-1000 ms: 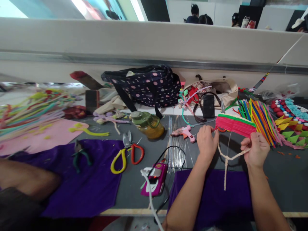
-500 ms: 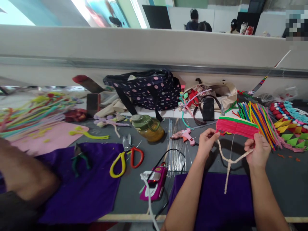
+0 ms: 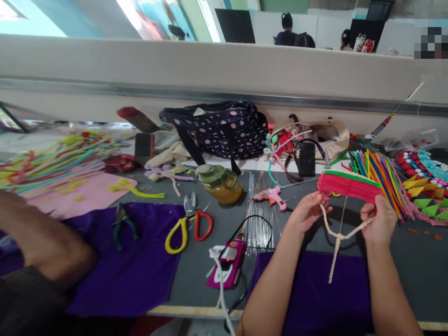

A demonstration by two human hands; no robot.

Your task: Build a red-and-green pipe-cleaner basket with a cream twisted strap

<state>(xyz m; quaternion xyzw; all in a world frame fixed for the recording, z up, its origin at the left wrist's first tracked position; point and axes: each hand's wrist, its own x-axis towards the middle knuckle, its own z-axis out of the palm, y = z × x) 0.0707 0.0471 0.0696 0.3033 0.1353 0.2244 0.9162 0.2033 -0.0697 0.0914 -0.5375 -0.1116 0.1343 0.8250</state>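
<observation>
Between my hands is a pinkish-red panel [image 3: 352,185] of fuzzy strips, which look like pipe cleaners, with a green and a white strip along its top edge. At its left end, my left hand [image 3: 308,212] pinches the lower corner with thumb and fingers. The right end is gripped by my right hand [image 3: 381,219], its fingers curled. A cream pipe-cleaner strand [image 3: 335,259] hangs below in a Y shape, its two arms running up to my hands. A thin straight wire rises from the fork toward the panel. Under my forearms lies a purple cloth [image 3: 329,298].
Left of my hands lie a pink glue gun [image 3: 271,197], a magenta corded device [image 3: 229,263], red-and-yellow-handled cutters [image 3: 191,224] and a green-lidded jar [image 3: 222,186]. Another person's arm [image 3: 49,238] rests at far left by green-handled pliers [image 3: 122,226]. Colourful pipe cleaners [image 3: 380,177] lie at right.
The view has shifted slightly, so everything sits a bit further right. My left fingers have loosened and spread a little below the panel's left corner. The panel stays between both hands.
</observation>
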